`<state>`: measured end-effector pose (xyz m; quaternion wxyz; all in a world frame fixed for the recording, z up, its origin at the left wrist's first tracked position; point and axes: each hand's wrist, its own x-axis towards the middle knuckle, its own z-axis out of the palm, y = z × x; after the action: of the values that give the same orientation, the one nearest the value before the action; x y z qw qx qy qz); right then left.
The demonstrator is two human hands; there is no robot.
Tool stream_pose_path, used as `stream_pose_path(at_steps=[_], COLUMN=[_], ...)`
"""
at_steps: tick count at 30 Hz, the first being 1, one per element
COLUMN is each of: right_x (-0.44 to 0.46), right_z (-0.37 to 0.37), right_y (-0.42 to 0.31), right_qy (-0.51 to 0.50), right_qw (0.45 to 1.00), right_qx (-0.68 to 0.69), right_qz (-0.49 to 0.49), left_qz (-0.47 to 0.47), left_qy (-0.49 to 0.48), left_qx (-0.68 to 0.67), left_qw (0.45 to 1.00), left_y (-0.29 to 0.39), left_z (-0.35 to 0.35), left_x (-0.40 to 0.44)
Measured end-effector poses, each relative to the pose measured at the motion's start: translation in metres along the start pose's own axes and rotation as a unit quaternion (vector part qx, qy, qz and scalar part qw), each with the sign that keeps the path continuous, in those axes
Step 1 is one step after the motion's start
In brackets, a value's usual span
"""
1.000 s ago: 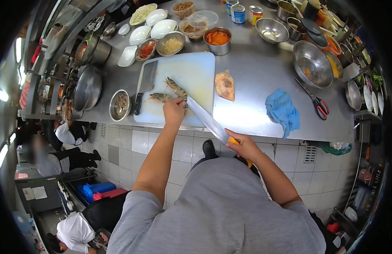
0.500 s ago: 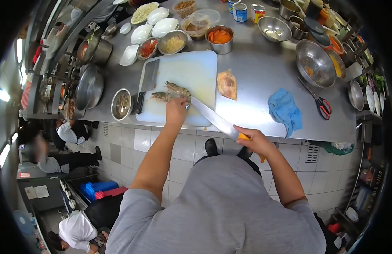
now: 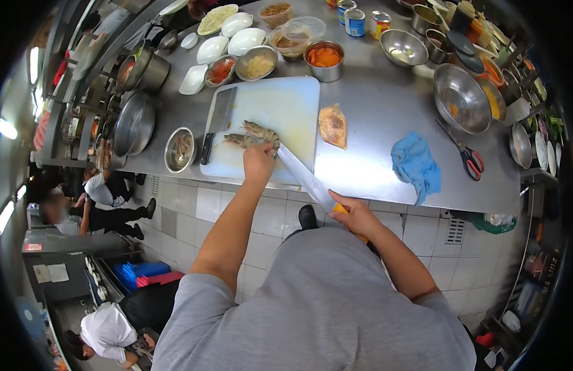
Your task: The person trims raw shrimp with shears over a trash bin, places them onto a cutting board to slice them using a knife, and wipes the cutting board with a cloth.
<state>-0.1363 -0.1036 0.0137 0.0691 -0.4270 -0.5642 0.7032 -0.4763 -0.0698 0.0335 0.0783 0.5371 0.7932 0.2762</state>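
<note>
My left hand (image 3: 259, 162) is closed over the near end of the prawns (image 3: 259, 133) that lie on the white cutting board (image 3: 292, 99). My right hand (image 3: 356, 216) grips the yellow handle of a long knife (image 3: 305, 176). Its blade slants up and left, with the tip beside my left fingers at the prawns; whether it touches them I cannot tell. A cleaver (image 3: 219, 117) with a black handle lies flat along the board's left side. Left of the board stands a small steel bowl (image 3: 180, 150) with what looks like prawn inside.
A bagged piece of food (image 3: 333, 127), a blue cloth (image 3: 416, 164) and scissors (image 3: 467, 151) lie right of the board. Behind it stand white dishes (image 3: 246, 42), a steel pot of orange slices (image 3: 324, 59) and cans (image 3: 354, 23). Other people (image 3: 110, 334) are at the left.
My right hand has drawn the knife handle left and toward my body, so the blade slants more steeply. My left hand stays on the prawns.
</note>
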Motion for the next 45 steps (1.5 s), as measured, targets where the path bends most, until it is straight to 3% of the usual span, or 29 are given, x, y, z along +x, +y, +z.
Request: stream_pose_path(at_steps=[4, 6, 13, 15, 22, 24, 34, 37, 39, 40, 42, 43, 45], right_x=[0.001, 0.011, 0.012, -0.011, -0.038, -0.049, -0.042, -0.022, -0.005, -0.009, -0.022, -0.032, -0.054], right_z=[0.005, 0.013, 0.015, 0.001, -0.026, -0.029, -0.005, 0.010, 0.023, 0.023, 0.017, 0.014, 0.010], right_y=[0.003, 0.016, 0.011, -0.026, -0.029, -0.040, -0.027, -0.004, 0.024, 0.018, 0.000, -0.017, -0.052], right_qy=[0.003, 0.021, 0.020, -0.013, 0.024, 0.011, -0.016, -0.020, 0.006, 0.006, 0.083, 0.085, 0.161], right_qw=[1.000, 0.994, 0.993, 0.999, 0.995, 0.992, 0.998, 0.999, 0.996, 0.996, 0.977, 0.976, 0.900], right_qx=[-0.005, 0.030, 0.009, 0.026, -0.093, -0.112, 0.000, 0.012, 0.014, 0.013, -0.148, -0.152, -0.381], right_qz=[-0.006, -0.103, -0.118, 0.021, 0.003, 0.052, 0.056, 0.042, -0.084, -0.087, -0.133, -0.134, -0.138], left_qz=[-0.053, -0.100, -0.140, -0.109, -0.116, -0.117, -0.117, -0.167, -0.158, -0.157, -0.211, -0.210, -0.265], left_qy=[0.019, 0.028, 0.031, 0.019, 0.007, -0.006, -0.026, -0.023, 0.046, 0.048, 0.007, 0.009, 0.007], left_qx=[-0.031, -0.053, -0.070, -0.093, -0.119, -0.109, -0.087, -0.115, -0.127, -0.128, -0.268, -0.272, -0.496], left_qw=[0.998, 0.993, 0.987, 0.990, 0.986, 0.987, 0.989, 0.979, 0.978, 0.978, 0.940, 0.939, 0.827], left_y=[0.004, 0.004, 0.001, -0.004, -0.002, -0.002, 0.005, 0.009, -0.002, -0.014, -0.031, -0.023, 0.008], left_z=[0.002, 0.007, 0.008, 0.008, -0.003, -0.005, -0.012, -0.009, 0.003, 0.011, 0.022, 0.017, 0.000], left_x=[-0.003, -0.004, -0.007, -0.014, -0.017, -0.017, -0.014, -0.016, -0.018, -0.017, -0.016, -0.015, -0.015])
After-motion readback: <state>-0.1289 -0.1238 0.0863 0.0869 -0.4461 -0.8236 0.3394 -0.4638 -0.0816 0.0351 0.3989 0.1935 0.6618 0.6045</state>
